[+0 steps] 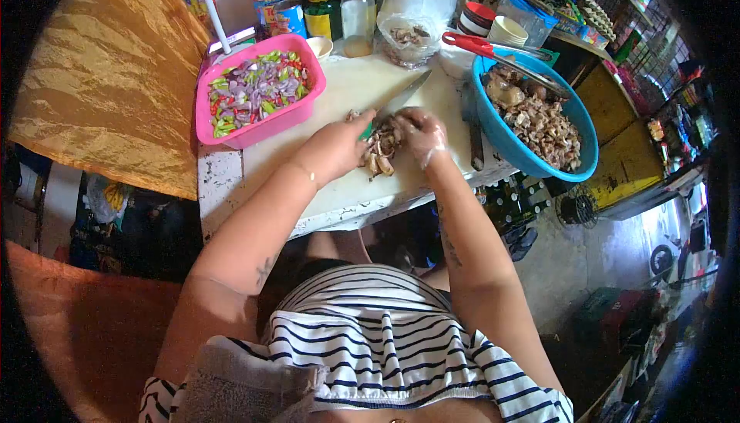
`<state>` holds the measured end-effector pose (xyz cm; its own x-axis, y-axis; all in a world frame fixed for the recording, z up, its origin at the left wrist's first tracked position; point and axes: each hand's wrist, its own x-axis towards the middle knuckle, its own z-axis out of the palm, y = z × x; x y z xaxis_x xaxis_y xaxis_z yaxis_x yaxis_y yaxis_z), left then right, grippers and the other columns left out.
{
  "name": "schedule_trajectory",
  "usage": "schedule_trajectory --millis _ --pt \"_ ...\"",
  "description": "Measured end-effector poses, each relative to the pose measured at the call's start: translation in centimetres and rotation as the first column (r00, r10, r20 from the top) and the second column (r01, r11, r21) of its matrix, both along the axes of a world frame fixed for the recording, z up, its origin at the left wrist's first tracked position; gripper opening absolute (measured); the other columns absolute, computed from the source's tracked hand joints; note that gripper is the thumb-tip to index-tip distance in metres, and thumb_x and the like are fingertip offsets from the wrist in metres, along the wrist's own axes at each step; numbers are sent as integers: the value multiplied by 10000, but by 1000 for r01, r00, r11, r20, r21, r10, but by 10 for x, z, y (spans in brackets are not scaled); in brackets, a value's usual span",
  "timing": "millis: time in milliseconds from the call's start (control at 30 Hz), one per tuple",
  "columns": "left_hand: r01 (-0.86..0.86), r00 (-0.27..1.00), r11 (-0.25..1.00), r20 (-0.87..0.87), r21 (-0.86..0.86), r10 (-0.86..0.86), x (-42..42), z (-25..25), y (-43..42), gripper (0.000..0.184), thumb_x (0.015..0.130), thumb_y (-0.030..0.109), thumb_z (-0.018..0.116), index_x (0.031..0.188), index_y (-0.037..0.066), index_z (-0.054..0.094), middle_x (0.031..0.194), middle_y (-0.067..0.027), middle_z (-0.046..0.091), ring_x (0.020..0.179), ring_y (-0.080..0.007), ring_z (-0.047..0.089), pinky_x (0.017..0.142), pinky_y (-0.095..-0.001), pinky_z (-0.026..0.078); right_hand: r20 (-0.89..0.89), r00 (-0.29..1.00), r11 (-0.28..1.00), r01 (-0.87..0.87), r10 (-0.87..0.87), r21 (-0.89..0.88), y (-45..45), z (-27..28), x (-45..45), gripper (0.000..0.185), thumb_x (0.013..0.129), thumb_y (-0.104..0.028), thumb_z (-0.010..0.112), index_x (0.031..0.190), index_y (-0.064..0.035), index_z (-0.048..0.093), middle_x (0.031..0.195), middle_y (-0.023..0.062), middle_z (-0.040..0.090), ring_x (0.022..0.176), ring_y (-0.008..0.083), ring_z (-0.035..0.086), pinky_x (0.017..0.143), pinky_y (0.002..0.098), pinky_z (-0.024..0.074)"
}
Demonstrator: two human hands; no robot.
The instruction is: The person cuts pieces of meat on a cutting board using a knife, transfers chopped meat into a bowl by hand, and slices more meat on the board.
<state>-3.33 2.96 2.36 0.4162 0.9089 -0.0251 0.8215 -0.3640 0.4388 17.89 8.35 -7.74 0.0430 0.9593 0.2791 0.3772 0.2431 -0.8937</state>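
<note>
On the white board [327, 184] my left hand [335, 146] is closed round the green handle of a knife [405, 93], whose blade points away to the upper right. My right hand [421, 132] wears a clear thin glove, its fingers bent over pieces of chopped meat [380, 153] beside the handle. A pink tub [266, 129] with sliced onions, green and red peppers stands to the left. At the right is a blue basin [590, 142] of chopped meat, with red-handled tongs [470, 44] across its rim.
Behind the board stand a glass bottle [358, 18], a plastic bag of meat [408, 38] and stacked bowls [509, 31]. Another knife [476, 146] lies left of the basin. A gold curtain [108, 68] hangs at the left. Bottles [516, 203] stand below the table's right side.
</note>
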Motion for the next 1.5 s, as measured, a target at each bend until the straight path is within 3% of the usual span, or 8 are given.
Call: schedule_trajectory --millis 133,233,567,733,1033,1067,1267,1500 --pt "-23 999 997 38 67 21 -20 27 -53 663 952 138 614 1565 193 368 1157 -319 643 1010 -479 644 892 -506 520 239 970 984 5 -48 176 -64 21 12 233 830 -143 806 1034 -54 734 1018 128 713 1005 233 688 848 366 561" --pt "-15 1000 999 -14 38 15 -33 39 -82 676 948 133 614 1570 204 360 1154 -305 645 1004 -471 640 884 -508 516 91 992 970 -111 93 217 -82 17 -2 315 762 -75 852 1048 -55 723 1120 137 686 1040 282 674 875 381 565" --pt "108 981 993 -156 -39 -113 -50 44 -75 681 937 121 622 1565 165 362 1141 -277 651 959 -468 631 875 -521 506 250 952 928 -246 177 281 -53 17 -7 327 722 -77 852 1021 -42 724 1050 168 672 939 360 667 845 405 545" --pt "106 986 994 -123 -37 -109 -33 18 -57 694 945 112 608 1574 142 317 1153 -289 651 966 -474 644 882 -536 506 281 957 953 -143 65 266 -46 7 -14 118 774 -4 759 884 -46 745 941 138 694 903 340 673 803 405 548" --pt "66 997 997 38 -33 -65 -5 -1 -13 647 955 127 622 1551 147 371 1284 -300 608 1064 -475 642 942 -494 519 209 977 914 -39 -51 404 -45 1 -3 174 766 24 748 923 -52 738 927 142 698 864 327 678 783 398 548" --pt "98 978 980 163 174 -126 -13 -11 -17 652 955 138 634 1554 173 381 1336 -289 591 1138 -461 625 986 -470 505 223 971 926 0 -91 379 -49 4 0 185 769 -14 767 948 -48 735 933 144 700 874 340 675 805 406 545" --pt "-94 978 993 195 74 78 -43 21 -55 688 953 109 629 1578 194 355 1333 -282 603 1210 -441 600 1030 -455 479 438 899 985 -76 -1 158 -64 39 -10 238 779 -106 808 999 -42 746 967 161 715 919 343 684 848 412 538" --pt "-97 993 995 69 18 96 -63 14 -84 710 940 113 630 1585 213 350 1193 -270 655 1078 -443 631 959 -477 501 215 960 973 -205 179 108 -37 10 -7 273 781 -94 805 1047 -65 755 1015 156 724 964 324 693 874 388 545"
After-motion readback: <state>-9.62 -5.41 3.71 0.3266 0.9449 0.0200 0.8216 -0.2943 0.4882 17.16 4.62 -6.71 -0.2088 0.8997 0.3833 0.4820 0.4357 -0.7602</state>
